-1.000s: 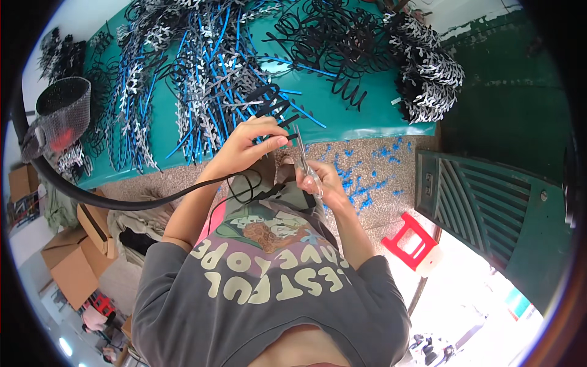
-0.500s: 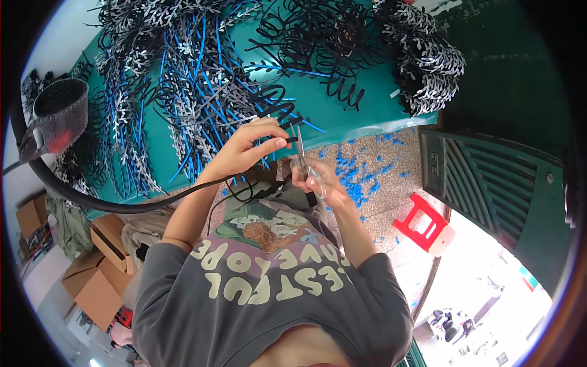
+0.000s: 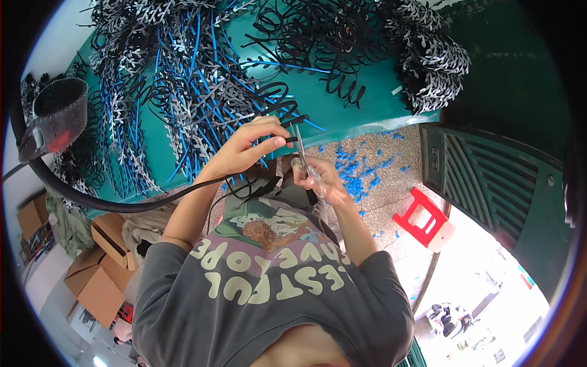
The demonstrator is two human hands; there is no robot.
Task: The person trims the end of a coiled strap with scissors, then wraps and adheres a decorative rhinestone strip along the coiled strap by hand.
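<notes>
Between thumb and fingers, my left hand (image 3: 252, 144) pinches a black strip (image 3: 293, 139), whose short end sticks out to the right. My right hand (image 3: 323, 178) is closed round a pair of scissors (image 3: 301, 145) with clear handles. Their blades point away from me, up against the strip's end. Just beyond my left hand, a loosely coiled black strip (image 3: 282, 105) lies at the table's near edge. Silver-and-black leafy strands (image 3: 183, 116) mixed with blue strips spread over the green tabletop (image 3: 382, 115) to the left.
Black curled strips (image 3: 324, 37) are heaped at the back, with a leafy bundle (image 3: 434, 67) on the right. A mesh-covered cup shape (image 3: 60, 113) and a thick black tube (image 3: 92, 199) stand left. Blue scraps (image 3: 358, 174) litter the floor near a red stool (image 3: 422, 219). Cardboard boxes (image 3: 101, 293) sit lower left.
The view has shifted very slightly. Both hands, the strip and the scissors keep nearly the same places.
</notes>
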